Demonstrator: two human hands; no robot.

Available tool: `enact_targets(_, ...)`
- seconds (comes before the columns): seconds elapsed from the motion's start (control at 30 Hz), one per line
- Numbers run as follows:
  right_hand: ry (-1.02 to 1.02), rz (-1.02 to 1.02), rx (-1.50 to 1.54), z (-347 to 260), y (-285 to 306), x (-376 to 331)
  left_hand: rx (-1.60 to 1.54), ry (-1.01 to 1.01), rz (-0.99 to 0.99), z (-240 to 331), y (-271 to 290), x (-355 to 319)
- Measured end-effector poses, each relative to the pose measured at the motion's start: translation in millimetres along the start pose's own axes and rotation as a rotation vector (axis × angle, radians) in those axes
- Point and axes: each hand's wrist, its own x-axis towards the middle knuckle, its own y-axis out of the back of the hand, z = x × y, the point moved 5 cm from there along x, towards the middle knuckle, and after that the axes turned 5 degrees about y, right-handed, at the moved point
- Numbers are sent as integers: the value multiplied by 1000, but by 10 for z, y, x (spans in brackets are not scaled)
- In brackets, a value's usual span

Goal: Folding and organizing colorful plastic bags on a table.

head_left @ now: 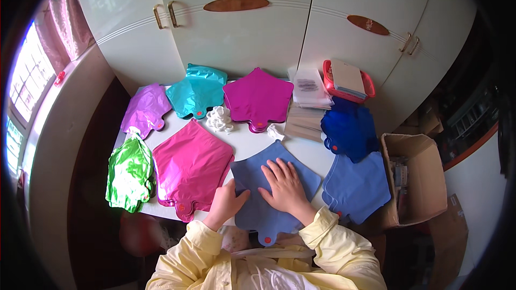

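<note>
A flat, star-shaped, grey-blue foil balloon [252, 212] lies in front of me at the table's near edge, its rounded tab with a red dot pointing toward me. My right hand [283, 187] rests flat on its upper right part, fingers stretched out. At its left edge, my left hand [228, 204] is closed, with thumb and fingers on either side of a small fold; some of those fingers are hidden. Just left lies a pink foil balloon [191, 164]. Another grey-blue foil balloon [359, 185] sits to the right, with thin pale string along its left edge.
Purple [144, 108], teal [198, 94], magenta [259, 96], green [129, 174] and dark blue foil balloons [352, 129] ring the white table [244, 142]. White ribbon [219, 120], flat packets [306, 121] and a red basket [370, 87] lie behind. An open cardboard box [422, 212] stands right.
</note>
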Motion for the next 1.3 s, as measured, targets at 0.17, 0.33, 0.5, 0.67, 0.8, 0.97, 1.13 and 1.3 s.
enact_targets(0.17, 32, -40, 57, -8, -9, 15, 424, 28, 146, 156, 21, 124)
enact_targets(0.33, 20, -68, 48, -11, 0, 20, 366, 17, 147, 135, 57, 159)
enact_targets(0.5, 4, -83, 52, -2, -10, 16, 129, -19, -109, 313, 87, 110)
enact_targets(0.67, 18, -80, 48, 9, 3, 12, 114, -196, -47, 507, -77, 45)
enact_targets(0.8, 21, -70, 62, 21, -15, 10, 232, -418, 87, 676, -192, -28)
enact_targets(0.97, 19, -65, 92, 50, -30, 11, 173, -469, 112, 643, -254, -56)
enact_targets(1.13, -46, 80, 334, 211, -92, -27, 235, -484, 122, 580, -371, -52)
enact_targets(1.3, -107, 213, 344, 179, 7, -18, 256, -527, 124, 568, -421, -49)
